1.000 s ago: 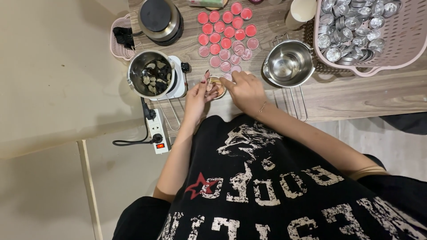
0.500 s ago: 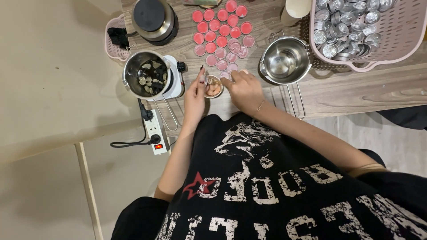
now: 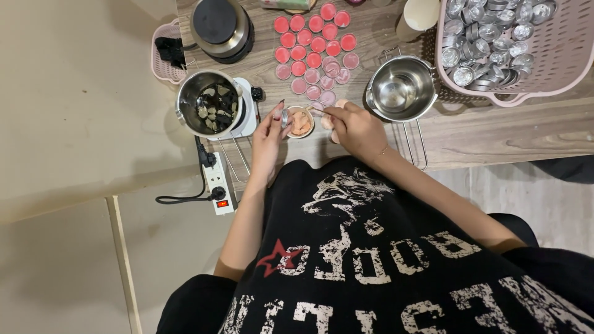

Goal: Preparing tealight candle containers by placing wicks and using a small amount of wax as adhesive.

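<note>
My left hand (image 3: 271, 137) holds a small round tin (image 3: 301, 122) with peach-coloured filling by its left rim, at the near edge of the wooden table (image 3: 489, 133). My right hand (image 3: 355, 127) is closed on a thin stick (image 3: 317, 111) whose tip reaches over the tin. Just beyond my hands lie several small round tins filled with red and pink wax (image 3: 314, 52), laid out in rows.
A steel pot with dark and pale chunks (image 3: 208, 110) sits on a white hotplate at left, another dark pot (image 3: 221, 28) behind it. An empty steel pitcher (image 3: 401, 89) stands at right. A pink basket (image 3: 552, 68) holds several empty tins. A power strip (image 3: 218, 184) lies on the floor.
The view has shifted slightly so the table sits lower in frame. My hands stay together over the small tin, with the right hand's stick still working at it.
</note>
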